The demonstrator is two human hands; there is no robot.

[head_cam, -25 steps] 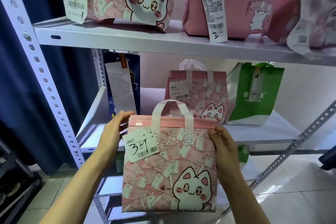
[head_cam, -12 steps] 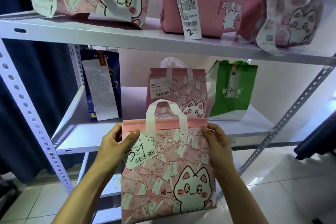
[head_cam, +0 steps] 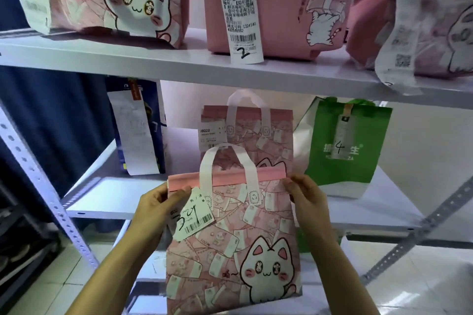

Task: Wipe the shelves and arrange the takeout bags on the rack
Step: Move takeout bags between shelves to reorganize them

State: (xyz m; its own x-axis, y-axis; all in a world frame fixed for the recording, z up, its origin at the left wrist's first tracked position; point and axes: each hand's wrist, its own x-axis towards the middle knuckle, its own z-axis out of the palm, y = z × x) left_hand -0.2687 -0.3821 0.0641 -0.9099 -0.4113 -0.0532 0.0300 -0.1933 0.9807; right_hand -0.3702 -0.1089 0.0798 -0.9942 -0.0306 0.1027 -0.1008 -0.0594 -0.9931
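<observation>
Both hands (head_cam: 153, 210) (head_cam: 307, 202) on pink bag's (head_cam: 230, 250) upper sides.

A dark blue curtain (head_cam: 51, 123) hangs well to the left of the left hand's fingers (head_cam: 166, 193). Between them stands a perforated upright (head_cam: 38, 174) of the pale metal rack (head_cam: 179, 64), whose boards run above and behind the fingers. A plain pale wall (head_cam: 430, 151) lies beyond the right hand's fingers (head_cam: 299, 186). Below them, glossy light floor tiles (head_cam: 414, 289) reflect brightness. A dark low stand (head_cam: 18, 250) sits far down left.
</observation>
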